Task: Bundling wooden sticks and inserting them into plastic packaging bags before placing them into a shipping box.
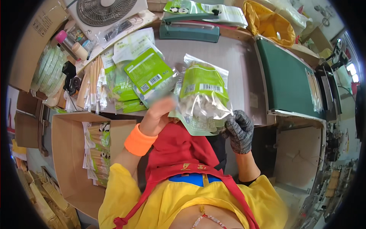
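A clear plastic bag [202,82] with a green printed panel is tilted up over the table's front edge. Its contents, bundled inside, are partly hidden by the print and glare. A pale green bag [207,125] lies beneath its lower end. My right hand [241,131], in a grey knitted glove, pinches the lower right corner of the clear bag. At the left edge of the bags is my bare left hand [157,113], above an orange wristband; its fingertips are smeared, so its grip is unclear. Flat green-and-white packages [148,70] lie overlapping just beyond it.
Wrapped sticks [93,84] stand in a bunch at left. Below, a cardboard box [72,152] holds several filled packets [98,152]. A teal bag sealer [189,31] stands at the back, a green board [286,76] at right. A fan [106,9] sits back left.
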